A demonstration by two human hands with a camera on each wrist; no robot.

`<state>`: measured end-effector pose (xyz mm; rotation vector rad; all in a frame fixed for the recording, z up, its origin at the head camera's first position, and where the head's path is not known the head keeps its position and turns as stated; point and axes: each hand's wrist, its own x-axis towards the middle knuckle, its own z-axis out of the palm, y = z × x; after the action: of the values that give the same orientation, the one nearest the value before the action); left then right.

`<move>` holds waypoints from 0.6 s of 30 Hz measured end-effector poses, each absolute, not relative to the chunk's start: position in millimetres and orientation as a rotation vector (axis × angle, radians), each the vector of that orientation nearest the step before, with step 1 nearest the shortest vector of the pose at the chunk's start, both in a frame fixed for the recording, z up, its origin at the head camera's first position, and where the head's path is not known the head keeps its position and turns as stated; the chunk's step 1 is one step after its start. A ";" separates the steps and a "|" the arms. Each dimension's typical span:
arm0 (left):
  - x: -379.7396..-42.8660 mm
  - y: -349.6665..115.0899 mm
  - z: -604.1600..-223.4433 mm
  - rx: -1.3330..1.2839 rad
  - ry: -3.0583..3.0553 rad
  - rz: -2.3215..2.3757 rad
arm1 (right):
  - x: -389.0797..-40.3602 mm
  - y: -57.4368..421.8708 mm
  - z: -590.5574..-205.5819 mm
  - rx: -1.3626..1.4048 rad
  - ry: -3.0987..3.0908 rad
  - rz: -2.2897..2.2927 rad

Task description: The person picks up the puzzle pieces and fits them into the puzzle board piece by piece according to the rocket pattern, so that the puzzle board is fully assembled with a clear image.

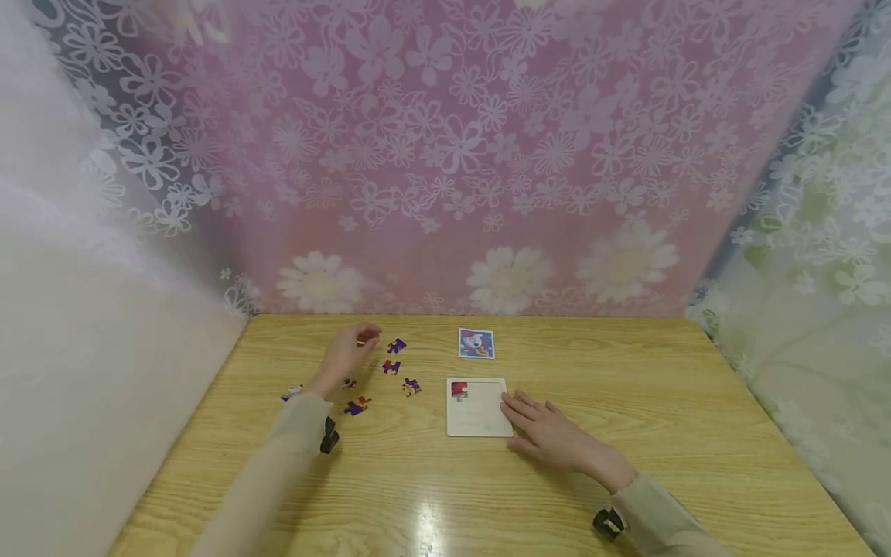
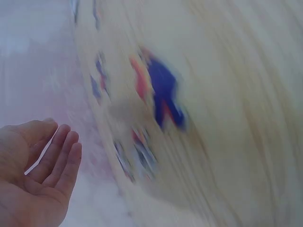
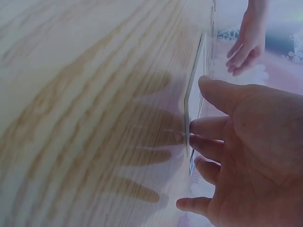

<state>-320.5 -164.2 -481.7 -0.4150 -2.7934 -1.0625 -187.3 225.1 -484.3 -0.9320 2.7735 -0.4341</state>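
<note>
My left hand hovers over the scattered jigsaw pieces on the left, fingers loosely bent. In the left wrist view nothing shows between its thumb and fingers. Closest to its fingertips in the head view is a purple jigsaw piece, with a red and purple piece just nearer. My right hand lies with extended fingers at the right edge of a white square puzzle tray, fingertips on its rim. One red jigsaw piece sits in the tray's far left corner.
A small picture card of a white cartoon character lies beyond the tray. More loose pieces lie left of it, including a purple and orange one and one by the left sleeve. Flowered curtains enclose the wooden table.
</note>
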 end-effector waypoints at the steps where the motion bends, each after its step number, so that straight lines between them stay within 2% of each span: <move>1: -321.4 -169.5 -482.5 -0.402 -2.799 -1.054 | -187.3 225.1 -484.4 -0.932 2.773 -0.433; 9: -324.8 -202.5 -486.9 -0.348 -2.846 -1.113 | -188.8 226.3 -485.6 -0.925 2.772 -0.432; 18: -327.7 -211.8 -490.5 -0.351 -2.926 -1.073 | -188.6 225.9 -483.9 -0.923 2.760 -0.431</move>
<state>-327.7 -211.8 -490.5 -0.3507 -2.9260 -1.0730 -188.6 225.9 -483.9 -0.9226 2.7603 -0.4308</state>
